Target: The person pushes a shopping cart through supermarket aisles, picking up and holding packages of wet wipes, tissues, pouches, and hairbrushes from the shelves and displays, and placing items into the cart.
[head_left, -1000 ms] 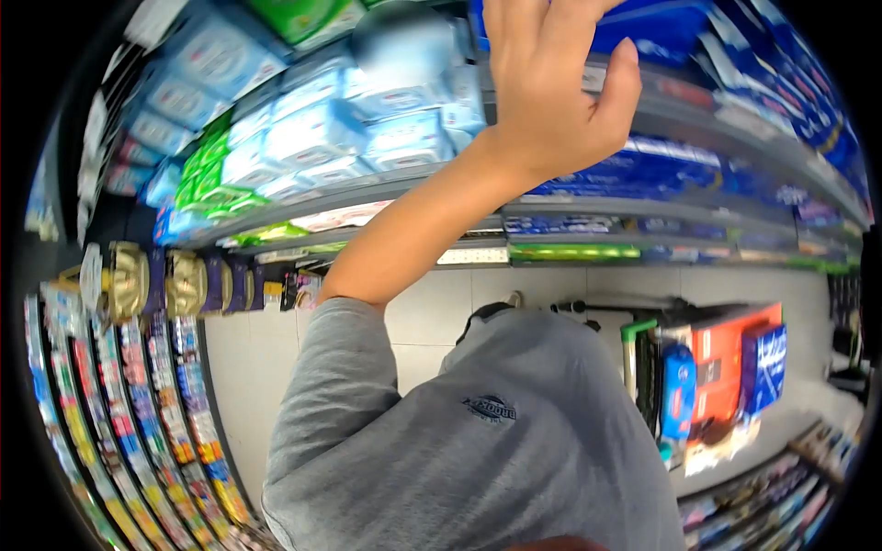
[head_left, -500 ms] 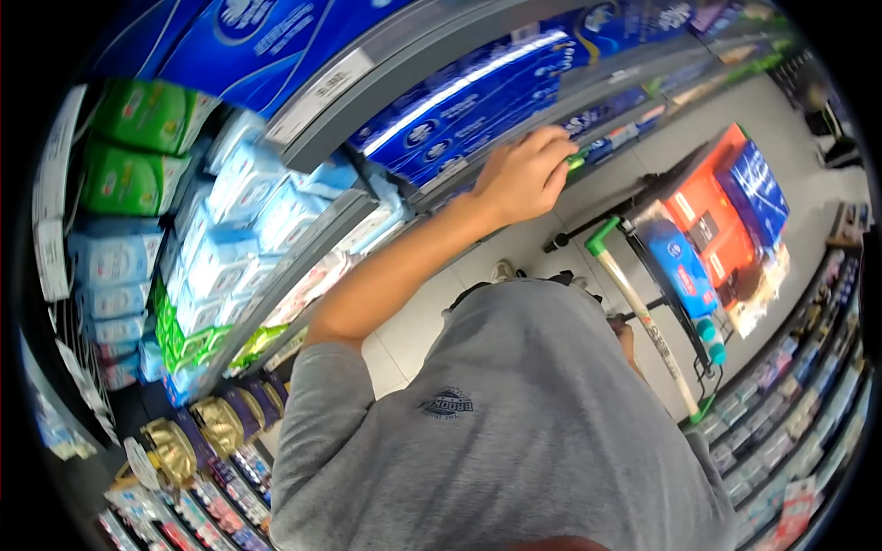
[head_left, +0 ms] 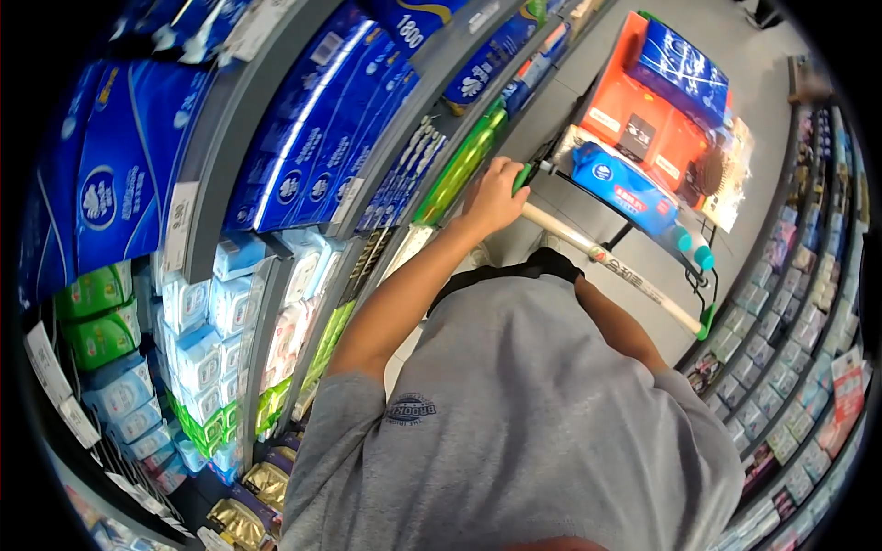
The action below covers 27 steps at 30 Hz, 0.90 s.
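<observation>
1. At the bottom edge, nearest the camera, the wearer's grey T-shirt [head_left: 551,395] fills the view, a dark printed badge on its chest
2. Beyond the shirt's right side, the right forearm [head_left: 629,321] slants in toward the waist; the right hand is hidden, so I cannot tell how its fingers stand
3. Farther ahead, the left hand [head_left: 497,196], back uppermost, is at the green left end of a pale handle [head_left: 634,280]; its fingers are bent and close together, but I cannot tell whether they close around it
4. That handle belongs to a shopping cart [head_left: 675,309] standing ahead and to the wearer's right
5. Inside the cart, from near to far, are two teal caps [head_left: 704,256], a bright-blue pack [head_left: 625,188], an orange-red box [head_left: 634,115] and a dark-blue pack [head_left: 680,72]
6. Along the left, grey shelving [head_left: 241,129] holds blue packs [head_left: 322,129], with a long green pack [head_left: 464,165] near the left hand
7. Along the right run rows of small packaged goods [head_left: 785,349]
8. Farthest off, pale floor [head_left: 758,87] stretches past the cart
</observation>
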Motion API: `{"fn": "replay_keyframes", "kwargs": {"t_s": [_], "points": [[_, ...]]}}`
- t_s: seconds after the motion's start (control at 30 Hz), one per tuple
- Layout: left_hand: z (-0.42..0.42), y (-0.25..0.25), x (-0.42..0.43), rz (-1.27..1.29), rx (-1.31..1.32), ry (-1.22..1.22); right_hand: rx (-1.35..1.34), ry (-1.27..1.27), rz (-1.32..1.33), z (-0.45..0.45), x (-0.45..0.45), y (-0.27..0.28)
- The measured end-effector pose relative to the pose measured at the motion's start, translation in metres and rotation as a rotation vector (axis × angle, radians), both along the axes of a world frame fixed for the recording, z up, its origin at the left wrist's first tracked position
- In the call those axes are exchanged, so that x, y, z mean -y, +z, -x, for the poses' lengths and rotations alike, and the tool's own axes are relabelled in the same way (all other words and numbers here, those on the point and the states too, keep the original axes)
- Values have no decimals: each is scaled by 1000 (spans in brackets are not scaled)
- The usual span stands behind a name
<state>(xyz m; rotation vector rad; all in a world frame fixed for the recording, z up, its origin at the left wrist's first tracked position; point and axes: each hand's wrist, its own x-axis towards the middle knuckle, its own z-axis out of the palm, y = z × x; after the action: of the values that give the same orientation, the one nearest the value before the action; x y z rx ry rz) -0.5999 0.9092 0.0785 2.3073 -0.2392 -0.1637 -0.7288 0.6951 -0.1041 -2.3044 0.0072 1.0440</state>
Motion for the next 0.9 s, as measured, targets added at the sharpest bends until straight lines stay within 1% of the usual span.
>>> {"fn": "replay_keyframes", "kwargs": {"t_s": [0.07, 0.2, 0.37, 0.43, 0.53, 0.73, 0.9], "points": [[-2, -9, 10, -56, 47, 35, -10, 37, 34, -8, -6, -3], [-9, -3, 28, -128, -39, 58, -36, 76, 68, -17, -13, -12], [-17, -13, 44, -207, -53, 44, -70, 101, 69, -20, -14, -18], [-20, -14, 49, -285, -80, 58, -84, 103, 60, -22, -9, -20], [-21, -13, 49, -289, -79, 77, -98, 106, 59, -22, -4, -20], [-22, -16, 49, -301, -73, 107, -152, 81, 31, -14, 33, 1], [-22, -16, 48, -272, -32, 111, -219, 23, -25, -11, 64, 37]]}}
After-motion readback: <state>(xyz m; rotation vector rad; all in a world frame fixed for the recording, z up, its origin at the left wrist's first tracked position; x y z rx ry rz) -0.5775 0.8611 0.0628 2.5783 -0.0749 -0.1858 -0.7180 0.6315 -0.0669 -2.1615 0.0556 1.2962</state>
